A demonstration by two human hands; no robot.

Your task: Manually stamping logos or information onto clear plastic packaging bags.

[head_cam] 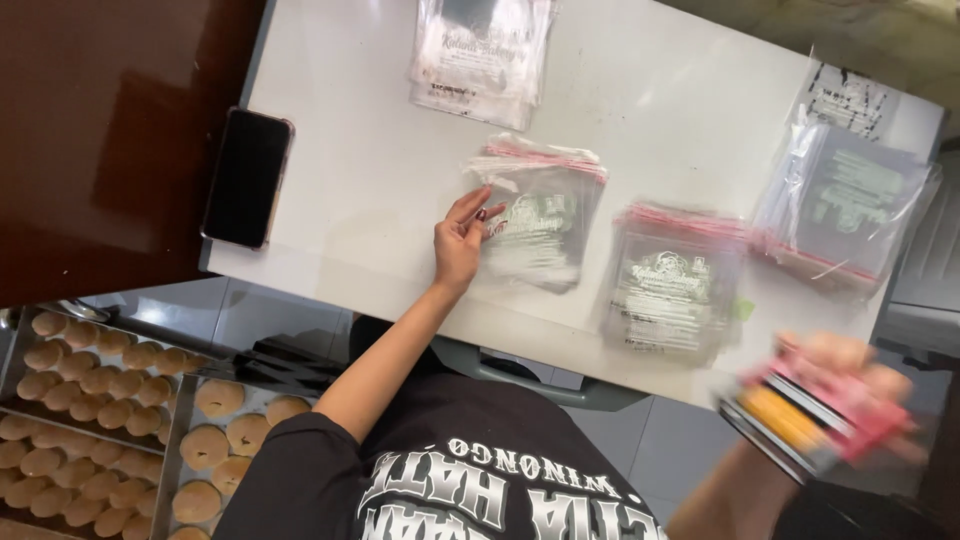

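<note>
My left hand (458, 245) reaches over the white table (350, 130). Its thumb and fingertips pinch the left edge of a stack of clear printed plastic bags with red seal strips (540, 225). At the lower right, off the table's near edge, my right hand (850, 375) is blurred by motion. It grips a stack of flat pink and yellow packets (800, 420). A second stack of clear bags (675, 285) lies between the two hands on the table.
Two more bag stacks lie at the top middle (480, 50) and far right (850, 200). A black phone (247, 177) sits on the table's left edge. Metal trays of round buns (90, 410) stand below at the lower left. A dark brown surface (100, 120) adjoins the table.
</note>
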